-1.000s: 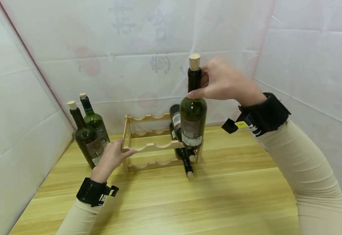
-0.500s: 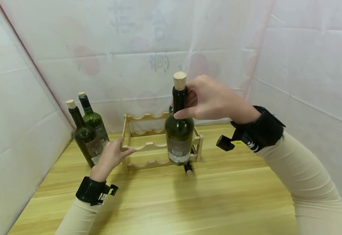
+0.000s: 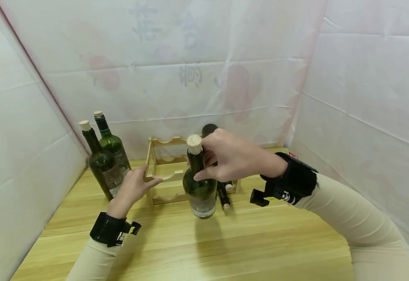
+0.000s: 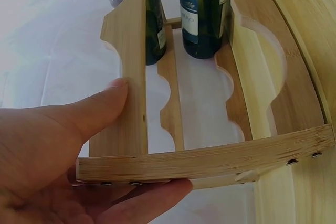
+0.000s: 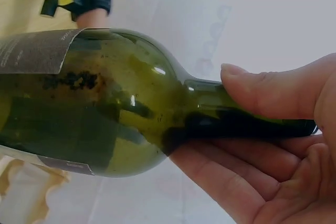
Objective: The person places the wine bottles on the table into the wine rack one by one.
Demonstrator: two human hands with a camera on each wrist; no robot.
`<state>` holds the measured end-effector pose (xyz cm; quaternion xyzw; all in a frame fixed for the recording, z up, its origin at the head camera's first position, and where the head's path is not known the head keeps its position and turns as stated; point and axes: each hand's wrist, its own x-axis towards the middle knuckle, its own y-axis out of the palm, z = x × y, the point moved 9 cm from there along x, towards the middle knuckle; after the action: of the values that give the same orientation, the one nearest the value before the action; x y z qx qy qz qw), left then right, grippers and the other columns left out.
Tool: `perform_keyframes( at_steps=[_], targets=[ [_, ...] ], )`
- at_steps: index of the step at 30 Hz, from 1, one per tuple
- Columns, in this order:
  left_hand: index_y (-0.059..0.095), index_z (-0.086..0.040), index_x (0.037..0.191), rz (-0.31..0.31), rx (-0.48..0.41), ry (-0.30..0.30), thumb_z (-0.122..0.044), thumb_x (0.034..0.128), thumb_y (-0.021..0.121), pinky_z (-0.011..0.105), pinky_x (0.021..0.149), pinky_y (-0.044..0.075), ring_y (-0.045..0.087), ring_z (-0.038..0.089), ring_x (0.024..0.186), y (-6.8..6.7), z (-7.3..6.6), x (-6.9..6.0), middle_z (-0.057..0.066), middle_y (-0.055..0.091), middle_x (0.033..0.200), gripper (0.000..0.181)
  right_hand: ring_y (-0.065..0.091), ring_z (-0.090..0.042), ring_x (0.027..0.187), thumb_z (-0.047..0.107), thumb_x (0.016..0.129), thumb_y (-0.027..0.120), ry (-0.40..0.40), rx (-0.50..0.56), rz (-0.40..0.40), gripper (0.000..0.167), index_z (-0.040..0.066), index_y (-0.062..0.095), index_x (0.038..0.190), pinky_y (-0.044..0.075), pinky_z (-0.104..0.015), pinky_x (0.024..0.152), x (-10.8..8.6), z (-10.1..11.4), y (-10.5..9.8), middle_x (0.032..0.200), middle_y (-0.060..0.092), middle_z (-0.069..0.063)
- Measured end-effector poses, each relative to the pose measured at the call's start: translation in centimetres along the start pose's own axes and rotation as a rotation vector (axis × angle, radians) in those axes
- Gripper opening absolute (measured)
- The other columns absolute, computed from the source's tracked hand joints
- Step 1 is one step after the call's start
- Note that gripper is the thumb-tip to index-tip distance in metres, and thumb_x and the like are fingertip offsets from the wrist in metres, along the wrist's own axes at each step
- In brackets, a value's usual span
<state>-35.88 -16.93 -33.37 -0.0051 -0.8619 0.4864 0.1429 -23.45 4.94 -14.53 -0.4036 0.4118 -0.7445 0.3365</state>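
Observation:
By its neck, my right hand [image 3: 230, 156] holds a dark green wine bottle [image 3: 201, 191] with a pale cork stopper. The bottle is nearly upright, in front of the wooden wine rack [image 3: 172, 176], with a shadow on the table below its base. My left hand [image 3: 130, 189] grips the rack's front left corner; in the left wrist view the thumb presses a rail [image 4: 123, 66] and the fingers lie under the end bar [image 4: 220, 160]. Other wine bottles [image 3: 222, 195] lie at the rack's right side, partly hidden by my right hand and the held bottle.
Two corked green bottles, a nearer one [image 3: 103, 168] and a farther one [image 3: 114, 146], stand left of the rack, close to my left hand. A wooden table [image 3: 176, 249] lies under everything. White sheets [image 3: 162, 89] hang at the back and both sides.
My right hand has carried the wine bottle down, leftward and toward me, from above the rack's right side to in front of it. The left hand has stayed on the rack.

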Motion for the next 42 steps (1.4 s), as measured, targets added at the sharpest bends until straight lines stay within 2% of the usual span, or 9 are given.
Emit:
perform_keyframes(
  at_steps=[6, 10, 19, 21, 24, 28, 32, 36, 42],
  targets=[
    [0.052, 0.008, 0.141, 0.037, 0.009, -0.012, -0.038, 0.0989, 0.071, 0.055, 0.084, 0.058, 0.069, 0.048, 0.100, -0.8, -0.5, -1.1, 0.034, 0.066, 0.121, 0.065, 0.075, -0.007, 0.080, 0.017, 0.085, 0.086, -0.111, -0.125, 0.004, 0.023, 0.008, 0.068, 0.097, 0.057, -0.019, 0.074, -0.2, 0.6, 2.0, 0.090, 0.076, -0.001],
    [0.041, 0.009, 0.152, -0.018, 0.035, 0.021, -0.037, 0.0995, 0.070, 0.065, 0.098, 0.050, 0.059, 0.054, 0.121, -2.3, -1.9, -2.4, 0.035, 0.058, 0.138, 0.075, 0.070, -0.006, 0.075, 0.019, 0.087, 0.084, -0.123, -0.174, 0.034, 0.023, 0.009, 0.067, 0.100, 0.052, -0.018, 0.070, -0.4, 0.9, 3.2, 0.087, 0.074, 0.002],
    [0.056, 0.000, 0.144, -0.218, -0.009, 0.206, -0.020, 0.0904, 0.082, 0.049, 0.088, 0.053, 0.060, 0.041, 0.109, -5.1, -6.7, -6.7, 0.025, 0.057, 0.132, 0.063, 0.069, -0.006, 0.078, 0.018, 0.088, 0.083, -0.144, -0.147, 0.067, 0.022, 0.009, 0.067, 0.101, 0.051, -0.018, 0.071, -1.2, 1.3, 5.1, 0.092, 0.076, 0.003],
    [0.056, -0.003, 0.144, -0.152, -0.098, 0.214, -0.022, 0.0915, 0.081, 0.039, 0.080, 0.058, 0.065, 0.035, 0.106, -4.6, -7.3, -7.1, 0.022, 0.060, 0.131, 0.061, 0.070, -0.007, 0.079, 0.016, 0.088, 0.083, -0.148, -0.147, 0.073, 0.022, 0.009, 0.066, 0.100, 0.052, -0.019, 0.072, -1.3, 1.4, 5.3, 0.091, 0.075, 0.003],
    [0.047, -0.008, 0.152, 0.092, -0.347, 0.131, -0.031, 0.0996, 0.071, 0.030, 0.074, 0.062, 0.070, 0.030, 0.108, -1.8, -7.0, -7.2, 0.021, 0.059, 0.137, 0.062, 0.072, -0.008, 0.083, 0.014, 0.088, 0.082, -0.148, -0.150, 0.085, 0.021, 0.010, 0.065, 0.099, 0.055, -0.020, 0.075, -1.4, 1.6, 5.6, 0.089, 0.074, 0.004],
    [0.019, -0.012, 0.164, 0.435, -0.740, -0.049, -0.046, 0.1068, 0.054, 0.042, 0.085, 0.063, 0.069, 0.039, 0.116, 3.3, -6.0, -8.0, 0.033, 0.049, 0.147, 0.075, 0.074, -0.009, 0.089, 0.015, 0.090, 0.081, -0.159, -0.175, 0.104, 0.021, 0.009, 0.067, 0.104, 0.057, -0.022, 0.081, -1.7, 1.9, 6.1, 0.093, 0.074, 0.004],
    [0.004, -0.008, 0.165, 0.677, -1.002, -0.162, -0.056, 0.1069, 0.045, 0.049, 0.098, 0.059, 0.065, 0.045, 0.124, 7.4, -5.9, -9.5, 0.038, 0.042, 0.151, 0.086, 0.073, -0.006, 0.085, 0.012, 0.091, 0.079, -0.203, -0.171, 0.106, 0.021, 0.009, 0.068, 0.109, 0.056, -0.018, 0.080, -2.1, 2.3, 6.9, 0.094, 0.075, 0.004],
    [0.007, -0.008, 0.166, 0.781, -1.179, -0.216, -0.057, 0.1070, 0.044, 0.048, 0.102, 0.057, 0.065, 0.045, 0.124, 9.6, -6.4, -10.5, 0.034, 0.050, 0.149, 0.085, 0.066, -0.003, 0.072, 0.004, 0.091, 0.075, -0.249, -0.181, 0.119, 0.022, 0.010, 0.067, 0.110, 0.049, -0.013, 0.069, -2.6, 2.6, 8.1, 0.088, 0.073, 0.005],
    [0.019, -0.004, 0.159, 0.794, -1.357, -0.275, -0.053, 0.1095, 0.041, 0.038, 0.092, 0.062, 0.076, 0.027, 0.102, 10.3, -7.4, -10.8, 0.017, 0.066, 0.123, 0.073, 0.068, -0.005, 0.075, 0.001, 0.091, 0.070, -0.301, -0.310, 0.158, 0.024, 0.013, 0.064, 0.111, 0.047, -0.014, 0.067, -3.5, 3.2, 10.1, 0.092, 0.072, 0.006]
  ],
)
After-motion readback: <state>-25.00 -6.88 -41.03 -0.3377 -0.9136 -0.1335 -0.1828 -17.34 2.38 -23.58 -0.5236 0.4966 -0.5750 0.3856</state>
